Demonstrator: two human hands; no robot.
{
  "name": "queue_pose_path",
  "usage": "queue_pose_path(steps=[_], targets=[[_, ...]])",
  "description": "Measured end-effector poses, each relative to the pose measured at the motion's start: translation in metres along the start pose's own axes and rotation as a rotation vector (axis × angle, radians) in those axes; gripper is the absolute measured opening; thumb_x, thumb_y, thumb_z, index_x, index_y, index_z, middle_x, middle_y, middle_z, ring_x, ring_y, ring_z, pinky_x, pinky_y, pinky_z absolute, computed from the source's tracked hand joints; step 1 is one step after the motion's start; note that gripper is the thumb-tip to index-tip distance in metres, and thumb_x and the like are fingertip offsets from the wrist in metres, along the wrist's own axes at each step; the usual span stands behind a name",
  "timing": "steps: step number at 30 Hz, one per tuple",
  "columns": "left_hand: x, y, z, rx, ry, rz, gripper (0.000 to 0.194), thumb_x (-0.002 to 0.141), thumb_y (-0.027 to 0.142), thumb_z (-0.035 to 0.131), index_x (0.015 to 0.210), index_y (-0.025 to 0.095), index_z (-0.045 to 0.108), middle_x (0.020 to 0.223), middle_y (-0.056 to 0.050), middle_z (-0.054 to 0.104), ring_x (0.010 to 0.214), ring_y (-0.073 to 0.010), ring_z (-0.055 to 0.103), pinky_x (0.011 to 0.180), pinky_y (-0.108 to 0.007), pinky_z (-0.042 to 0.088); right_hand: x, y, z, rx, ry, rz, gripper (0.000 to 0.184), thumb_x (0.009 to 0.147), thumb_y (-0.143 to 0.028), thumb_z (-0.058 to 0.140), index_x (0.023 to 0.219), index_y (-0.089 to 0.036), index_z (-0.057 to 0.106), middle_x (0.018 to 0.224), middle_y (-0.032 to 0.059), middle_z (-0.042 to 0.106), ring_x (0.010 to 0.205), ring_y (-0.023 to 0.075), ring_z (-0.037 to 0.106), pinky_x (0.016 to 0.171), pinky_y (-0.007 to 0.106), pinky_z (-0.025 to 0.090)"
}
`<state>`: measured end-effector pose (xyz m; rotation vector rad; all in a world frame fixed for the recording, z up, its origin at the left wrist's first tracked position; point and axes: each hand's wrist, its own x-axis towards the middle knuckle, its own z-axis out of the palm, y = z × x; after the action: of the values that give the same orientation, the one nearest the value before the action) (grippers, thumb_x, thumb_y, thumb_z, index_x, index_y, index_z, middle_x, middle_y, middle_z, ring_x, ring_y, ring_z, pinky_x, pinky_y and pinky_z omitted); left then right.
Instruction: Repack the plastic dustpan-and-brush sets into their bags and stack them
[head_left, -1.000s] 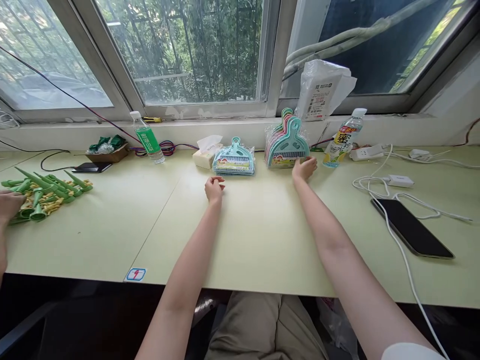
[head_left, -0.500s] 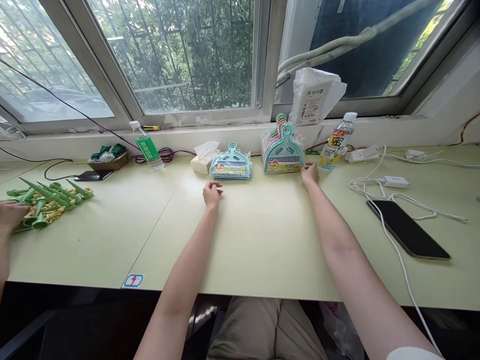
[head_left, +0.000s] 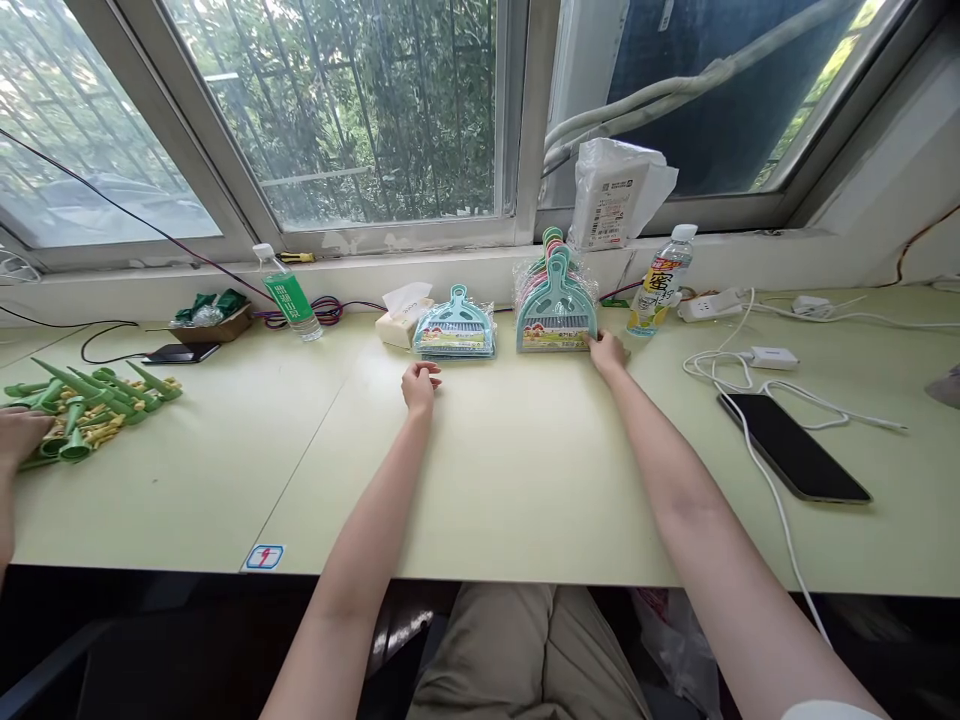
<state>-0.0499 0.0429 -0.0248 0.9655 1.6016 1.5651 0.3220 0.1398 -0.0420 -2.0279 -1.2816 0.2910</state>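
One larger stack of bagged dustpans (head_left: 557, 300) and one smaller stack (head_left: 454, 336) at the back of the desk (head_left: 495, 480); touches the larger one's corner with right hand (head_left: 608, 355), likely to steady it, with grip tightness unclear; holds left hand (head_left: 420, 386) half-curled, seemingly empty.

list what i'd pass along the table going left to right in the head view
Green cones, brown box, green-labelled bottle, tissue pack, low dustpan stack, tall dustpan stack, right hand, yellow-labelled bottle, large black phone.
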Motion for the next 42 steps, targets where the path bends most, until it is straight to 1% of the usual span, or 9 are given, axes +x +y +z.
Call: queue_pose_path(steps=[6, 10, 14, 18, 21, 28, 32, 39, 42], targets=[[-0.009, 0.007, 0.007, -0.033, -0.119, 0.081, 0.019, 0.08, 0.026, 0.048, 0.09, 0.018, 0.062, 0.088, -0.005, 0.069, 0.058, -0.0097, 0.06, 0.059, -0.024, 0.05, -0.033, 0.006, -0.01, 0.321, 0.001, -0.022, 0.017, 0.089, -0.033, 0.05, 0.094, -0.02, 0.06, 0.097, 0.01, 0.069, 0.09, 0.0238, 0.059, 0.081, 0.034, 0.042], [-0.028, 0.014, 0.02, -0.112, -0.422, 0.163, 0.043, 0.078, 0.043, 0.066, 0.114, 0.021, 0.061, 0.11, -0.008, 0.07, 0.086, -0.0161, 0.067, 0.068, -0.026, 0.056, -0.078, -0.001, -0.014, 0.525, -0.049, -0.152, 0.02, 0.084, -0.041, 0.053, 0.082, -0.021, 0.054, 0.077, 0.0025, 0.061, 0.075, 0.0196, 0.052, 0.075, 0.031, 0.041], [-0.048, 0.013, 0.031, -0.182, -0.701, -0.025, 0.055, 0.071, 0.046, 0.077, 0.117, 0.021, 0.062, 0.111, -0.009, 0.072, 0.1, -0.0238, 0.069, 0.081, -0.035, 0.058, -0.127, -0.016, -0.013, 0.56, -0.21, -0.33, 0.019, 0.086, -0.04, 0.05, 0.083, -0.021, 0.054, 0.078, 0.0021, 0.061, 0.077, 0.0201, 0.054, 0.074, 0.031, 0.042], [-0.061, 0.014, 0.034, -0.274, -0.664, -0.127, 0.045, 0.068, 0.04, 0.081, 0.105, 0.016, 0.068, 0.097, -0.009, 0.076, 0.092, -0.0263, 0.072, 0.089, -0.041, 0.057, -0.17, -0.029, -0.026, 0.349, -0.06, -0.415, 0.023, 0.093, -0.034, 0.045, 0.107, -0.019, 0.056, 0.109, 0.0127, 0.065, 0.1, 0.0271, 0.058, 0.084, 0.037, 0.043], [-0.071, 0.017, 0.035, -0.294, -0.665, -0.084, 0.043, 0.068, 0.038, 0.081, 0.103, 0.016, 0.069, 0.1, -0.008, 0.076, 0.097, -0.0262, 0.072, 0.092, -0.04, 0.056, -0.192, -0.037, -0.042, 0.161, 0.09, -0.757, 0.027, 0.097, -0.026, 0.045, 0.121, -0.02, 0.055, 0.131, 0.014, 0.06, 0.122, 0.0278, 0.05, 0.099, 0.041, 0.036], [-0.079, 0.022, 0.041, -0.363, -0.538, -0.024, 0.032, 0.072, 0.036, 0.078, 0.097, 0.017, 0.068, 0.096, -0.005, 0.076, 0.1, -0.0264, 0.071, 0.09, -0.038, 0.058, -0.199, -0.04, -0.048, -0.081, -0.091, -1.147, 0.034, 0.103, -0.031, 0.039, 0.085, -0.02, 0.066, 0.094, 0.0078, 0.07, 0.095, 0.0223, 0.059, 0.097, 0.039, 0.031], [-0.072, 0.022, 0.039, -0.417, -0.435, -0.046, 0.028, 0.076, 0.031, 0.076, 0.101, 0.019, 0.068, 0.097, -0.004, 0.076, 0.103, -0.0245, 0.071, 0.093, -0.037, 0.058, -0.189, -0.035, -0.049, 0.029, -0.087, -1.042, 0.038, 0.104, -0.033, 0.037, 0.086, -0.018, 0.067, 0.1, 0.0117, 0.07, 0.095, 0.0228, 0.061, 0.092, 0.039, 0.036], [-0.065, 0.019, 0.04, -0.528, -0.402, -0.101, 0.033, 0.081, 0.033, 0.073, 0.11, 0.019, 0.068, 0.095, -0.004, 0.076, 0.099, -0.0218, 0.072, 0.094, -0.034, 0.058, -0.172, -0.029, -0.036, 0.795, -0.687, -0.331, 0.056, 0.083, -0.073, 0.056, 0.091, -0.019, 0.069, 0.093, 0.0096, 0.073, 0.083, 0.0214, 0.069, 0.082, 0.035, 0.05], [-0.067, 0.017, 0.042, -0.495, -0.464, -0.129, 0.027, 0.084, 0.035, 0.069, 0.105, 0.019, 0.069, 0.095, -0.005, 0.076, 0.1, -0.0228, 0.071, 0.092, -0.034, 0.059, -0.17, -0.027, -0.028, 0.998, -0.732, -0.161, 0.054, 0.064, -0.064, 0.081, 0.092, -0.02, 0.067, 0.096, 0.0075, 0.074, 0.09, 0.0215, 0.07, 0.091, 0.038, 0.052]])
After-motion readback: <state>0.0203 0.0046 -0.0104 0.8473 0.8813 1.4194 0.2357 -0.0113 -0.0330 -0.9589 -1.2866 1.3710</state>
